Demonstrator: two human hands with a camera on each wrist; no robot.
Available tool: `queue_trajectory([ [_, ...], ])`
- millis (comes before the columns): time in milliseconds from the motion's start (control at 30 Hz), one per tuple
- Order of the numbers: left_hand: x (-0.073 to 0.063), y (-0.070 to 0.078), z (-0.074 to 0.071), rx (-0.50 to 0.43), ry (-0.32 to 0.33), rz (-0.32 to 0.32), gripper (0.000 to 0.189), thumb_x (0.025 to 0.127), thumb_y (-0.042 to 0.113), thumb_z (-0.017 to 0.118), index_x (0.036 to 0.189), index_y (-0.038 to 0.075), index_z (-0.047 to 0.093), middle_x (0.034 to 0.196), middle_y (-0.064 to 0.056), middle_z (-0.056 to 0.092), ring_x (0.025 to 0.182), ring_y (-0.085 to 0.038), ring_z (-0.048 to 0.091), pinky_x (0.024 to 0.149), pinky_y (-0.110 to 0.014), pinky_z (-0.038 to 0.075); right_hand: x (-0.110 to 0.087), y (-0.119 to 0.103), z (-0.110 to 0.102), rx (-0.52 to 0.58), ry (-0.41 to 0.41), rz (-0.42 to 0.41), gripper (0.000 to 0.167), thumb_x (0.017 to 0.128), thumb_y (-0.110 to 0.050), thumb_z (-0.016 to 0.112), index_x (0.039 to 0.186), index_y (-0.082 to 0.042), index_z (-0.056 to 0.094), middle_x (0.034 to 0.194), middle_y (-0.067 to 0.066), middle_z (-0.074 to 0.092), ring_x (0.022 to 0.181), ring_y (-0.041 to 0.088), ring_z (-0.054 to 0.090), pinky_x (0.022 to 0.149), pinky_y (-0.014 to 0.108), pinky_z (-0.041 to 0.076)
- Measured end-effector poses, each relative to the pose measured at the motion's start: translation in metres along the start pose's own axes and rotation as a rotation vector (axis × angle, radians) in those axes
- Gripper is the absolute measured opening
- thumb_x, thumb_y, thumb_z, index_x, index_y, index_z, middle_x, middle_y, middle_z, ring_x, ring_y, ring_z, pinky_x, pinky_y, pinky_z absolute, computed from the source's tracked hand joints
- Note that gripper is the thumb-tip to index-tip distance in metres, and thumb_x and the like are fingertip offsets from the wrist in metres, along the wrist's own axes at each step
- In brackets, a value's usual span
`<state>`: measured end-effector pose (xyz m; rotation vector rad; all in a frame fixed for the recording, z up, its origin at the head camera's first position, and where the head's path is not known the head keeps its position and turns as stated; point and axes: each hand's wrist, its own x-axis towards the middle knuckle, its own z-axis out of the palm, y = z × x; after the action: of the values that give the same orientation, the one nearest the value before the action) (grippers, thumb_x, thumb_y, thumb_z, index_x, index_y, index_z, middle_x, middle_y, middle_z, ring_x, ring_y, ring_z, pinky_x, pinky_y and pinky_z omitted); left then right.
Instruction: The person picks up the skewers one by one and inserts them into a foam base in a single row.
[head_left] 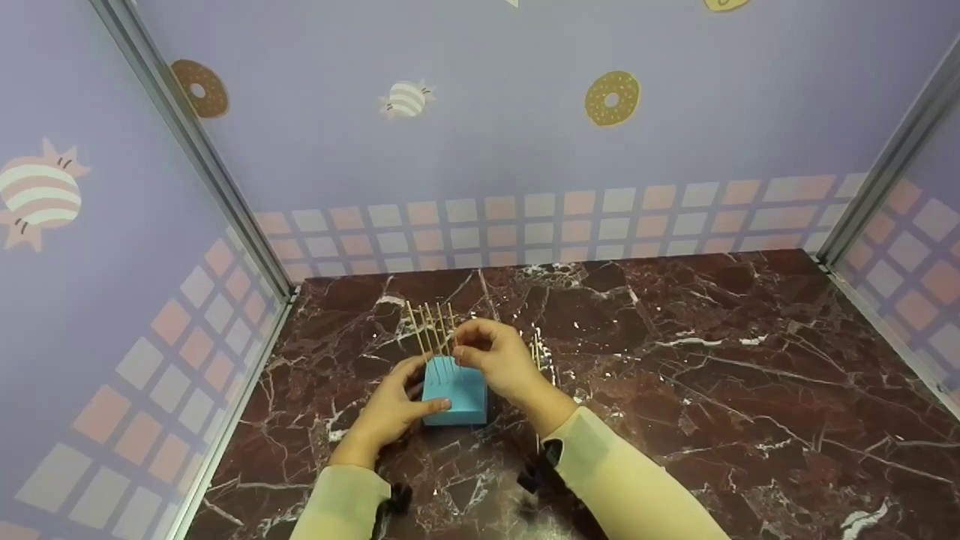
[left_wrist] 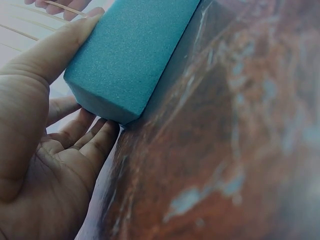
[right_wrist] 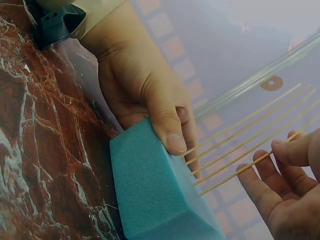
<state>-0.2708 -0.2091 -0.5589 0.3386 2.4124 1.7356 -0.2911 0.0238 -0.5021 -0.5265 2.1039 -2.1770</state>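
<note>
A blue foam block (head_left: pixel 461 397) lies on the table, with several thin wooden skewers (head_left: pixel 429 330) standing in a row in its top. My left hand (head_left: pixel 394 401) grips the block from the left; its thumb lies on the top face and its fingers are at the side. In the right wrist view, my right hand (right_wrist: pixel 285 185) pinches one skewer (right_wrist: pixel 225 182) between thumb and fingers. That skewer's lower end meets the block's top, at the end of the row; how deep it sits, I cannot tell.
More thin sticks (head_left: pixel 535 352) lie on the dark red marbled table (head_left: pixel 712 390), just right of my right hand and partly hidden by the arm. Lilac patterned panels (head_left: pixel 510 135) stand behind and on both sides. Dark wrist devices (head_left: pixel 541 466) sit by the sleeves.
</note>
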Motion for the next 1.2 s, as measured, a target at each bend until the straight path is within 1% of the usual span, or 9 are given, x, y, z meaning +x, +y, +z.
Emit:
queue_trajectory([
  [167, 0.001, 0.001, 0.001, -0.003, 0.009, 0.007, 0.100, 0.093, 0.020, 0.097, 0.173, -0.001, 0.041, 0.178, -0.026, 0.038, 0.168, -0.050, 0.039, 0.138, -0.060, 0.039, 0.000, -0.001, -0.001, -0.014, -0.005, -0.001, 0.017, 0.100, 0.008, 0.076, 0.117, 0.008, 0.076, 0.111, 0.017, 0.079, 0.096, 0.017, 0.077, 0.095, 0.041, 0.073],
  [400, 0.000, -0.001, 0.000, 0.007, 0.005, 0.012, 0.103, 0.091, 0.022, 0.098, 0.173, -0.001, 0.040, 0.177, -0.026, 0.039, 0.167, -0.051, 0.039, 0.138, -0.062, 0.039, 0.001, -0.007, -0.009, -0.059, -0.031, -0.007, 0.022, 0.097, 0.003, 0.081, 0.119, 0.005, 0.077, 0.114, 0.020, 0.080, 0.095, 0.012, 0.074, 0.088, 0.026, 0.067],
  [467, 0.000, 0.000, 0.000, 0.009, 0.003, 0.011, 0.103, 0.091, 0.023, 0.098, 0.174, 0.000, 0.040, 0.177, -0.025, 0.039, 0.167, -0.051, 0.039, 0.138, -0.062, 0.038, 0.002, -0.010, -0.013, -0.067, -0.034, -0.007, 0.026, 0.096, 0.003, 0.082, 0.121, 0.005, 0.077, 0.117, 0.023, 0.079, 0.097, 0.011, 0.074, 0.088, 0.024, 0.065],
  [567, -0.001, 0.000, 0.001, 0.003, 0.004, 0.003, 0.104, 0.091, 0.023, 0.098, 0.174, 0.001, 0.040, 0.177, -0.024, 0.040, 0.168, -0.049, 0.039, 0.139, -0.062, 0.037, 0.002, -0.016, -0.022, -0.041, -0.027, 0.011, 0.030, 0.096, 0.004, 0.081, 0.125, 0.007, 0.075, 0.118, 0.021, 0.079, 0.097, 0.011, 0.073, 0.080, 0.022, 0.064],
  [667, -0.001, -0.001, 0.001, 0.000, 0.007, 0.004, 0.103, 0.092, 0.022, 0.098, 0.174, 0.000, 0.040, 0.177, -0.025, 0.039, 0.168, -0.050, 0.038, 0.139, -0.063, 0.037, 0.000, -0.022, -0.034, -0.023, 0.000, 0.007, 0.031, 0.094, 0.007, 0.079, 0.125, 0.010, 0.073, 0.115, 0.018, 0.079, 0.095, 0.012, 0.073, 0.078, 0.021, 0.064],
  [833, -0.002, 0.000, 0.001, 0.023, 0.001, -0.006, 0.104, 0.092, 0.025, 0.097, 0.175, 0.002, 0.039, 0.180, -0.027, 0.034, 0.167, -0.055, 0.037, 0.137, -0.064, 0.038, -0.006, -0.026, -0.057, -0.025, 0.050, 0.023, 0.032, 0.093, 0.006, 0.080, 0.124, 0.009, 0.073, 0.116, 0.016, 0.079, 0.098, 0.013, 0.073, 0.085, 0.023, 0.065],
  [967, -0.003, 0.000, -0.001, 0.054, -0.008, -0.025, 0.106, 0.092, 0.032, 0.097, 0.176, 0.007, 0.039, 0.182, -0.026, 0.030, 0.165, -0.059, 0.037, 0.135, -0.065, 0.042, -0.010, -0.026, -0.074, -0.030, 0.080, 0.035, 0.031, 0.093, 0.005, 0.080, 0.124, 0.007, 0.073, 0.113, 0.011, 0.077, 0.097, 0.015, 0.072, 0.085, 0.025, 0.066],
  [1100, -0.003, 0.001, -0.001, 0.057, -0.011, -0.028, 0.107, 0.091, 0.034, 0.097, 0.177, 0.008, 0.039, 0.183, -0.026, 0.029, 0.165, -0.060, 0.038, 0.135, -0.064, 0.043, -0.012, -0.024, -0.087, -0.051, 0.108, 0.032, 0.033, 0.093, 0.006, 0.079, 0.125, 0.008, 0.073, 0.113, 0.011, 0.075, 0.098, 0.017, 0.072, 0.088, 0.026, 0.066],
  [1200, -0.004, 0.000, -0.001, 0.048, -0.005, -0.029, 0.107, 0.091, 0.033, 0.097, 0.177, 0.007, 0.039, 0.183, -0.025, 0.030, 0.165, -0.059, 0.038, 0.135, -0.063, 0.042, -0.012, -0.019, -0.095, -0.066, 0.107, 0.057, 0.034, 0.093, 0.006, 0.079, 0.126, 0.007, 0.072, 0.114, 0.011, 0.075, 0.099, 0.017, 0.072, 0.090, 0.027, 0.066],
])
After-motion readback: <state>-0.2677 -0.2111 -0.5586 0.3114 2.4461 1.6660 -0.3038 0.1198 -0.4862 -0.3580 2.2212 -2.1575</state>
